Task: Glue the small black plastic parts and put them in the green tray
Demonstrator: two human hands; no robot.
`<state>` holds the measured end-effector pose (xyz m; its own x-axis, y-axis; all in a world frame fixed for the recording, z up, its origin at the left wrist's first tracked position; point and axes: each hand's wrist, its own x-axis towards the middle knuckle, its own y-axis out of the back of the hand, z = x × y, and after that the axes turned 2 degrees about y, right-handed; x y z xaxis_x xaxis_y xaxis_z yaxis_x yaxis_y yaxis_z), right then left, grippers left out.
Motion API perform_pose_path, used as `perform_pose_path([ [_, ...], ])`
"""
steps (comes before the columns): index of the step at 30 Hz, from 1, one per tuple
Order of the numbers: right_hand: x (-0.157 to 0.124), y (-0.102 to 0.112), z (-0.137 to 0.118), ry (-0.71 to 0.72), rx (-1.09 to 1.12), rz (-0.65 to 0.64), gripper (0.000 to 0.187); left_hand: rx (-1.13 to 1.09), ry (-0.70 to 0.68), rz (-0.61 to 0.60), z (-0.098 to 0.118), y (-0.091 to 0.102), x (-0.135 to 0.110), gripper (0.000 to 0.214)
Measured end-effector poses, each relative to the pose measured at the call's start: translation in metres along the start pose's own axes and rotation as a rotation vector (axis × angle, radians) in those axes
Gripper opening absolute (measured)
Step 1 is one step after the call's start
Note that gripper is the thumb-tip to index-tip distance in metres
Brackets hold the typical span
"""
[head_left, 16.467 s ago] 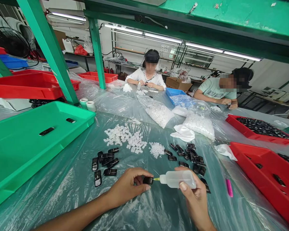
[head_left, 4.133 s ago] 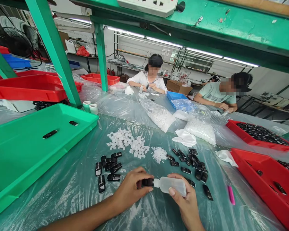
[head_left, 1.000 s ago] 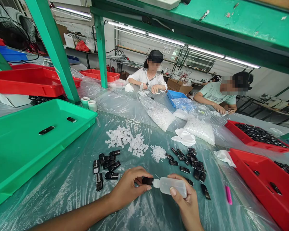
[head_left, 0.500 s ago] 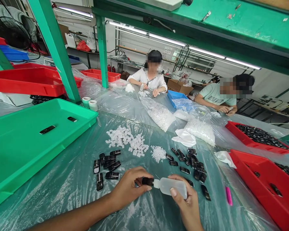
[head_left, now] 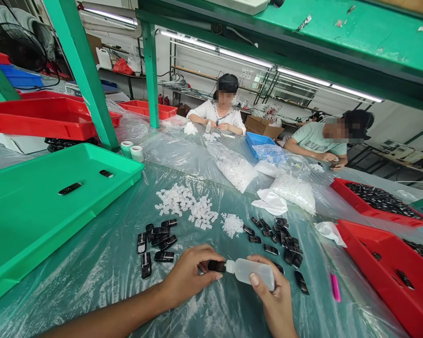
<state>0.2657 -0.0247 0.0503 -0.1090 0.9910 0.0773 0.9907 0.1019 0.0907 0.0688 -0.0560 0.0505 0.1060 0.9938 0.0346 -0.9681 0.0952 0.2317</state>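
My left hand [head_left: 186, 276] pinches a small black cartridge [head_left: 216, 265] just above the plastic-covered table. My right hand [head_left: 273, 293] is wrapped round a clear squeeze bottle [head_left: 255, 272] lying sideways, its nozzle pressed into the cartridge's end. Left of my hands lie several black cartridges [head_left: 157, 241] in a loose group. More black cartridges [head_left: 280, 237] are scattered to the right. Beyond them sit piles of small white plastic parts [head_left: 186, 206] and a smaller heap of tiny white parts [head_left: 231, 224].
A green tray [head_left: 38, 206] with two black pieces is at the left, red trays [head_left: 387, 263] with black pieces at the right. Bags of white parts [head_left: 292, 188], a white cloth [head_left: 271, 199] and a pink pen [head_left: 335, 287] lie around. Two people work across the table.
Over the last second my hands hold the same pose, nozzle in the cartridge. Earlier the yellow nozzle tip was still visible outside the cartridge. The people opposite shifted their hands.
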Motion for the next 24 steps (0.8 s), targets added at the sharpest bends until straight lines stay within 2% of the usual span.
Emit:
perform_pose_path([
  [18, -0.0053, -0.0039, -0.0040, 0.071, -0.071, 0.049, 0.031, 0.148, -0.015, -0.015, -0.0050, -0.0012, -0.0009, 0.020],
  [24, -0.0045, -0.0024, -0.0043, 0.071, -0.069, 0.026, 0.031, 0.111, -0.013, -0.003, -0.0026, -0.0009, -0.0001, 0.019],
])
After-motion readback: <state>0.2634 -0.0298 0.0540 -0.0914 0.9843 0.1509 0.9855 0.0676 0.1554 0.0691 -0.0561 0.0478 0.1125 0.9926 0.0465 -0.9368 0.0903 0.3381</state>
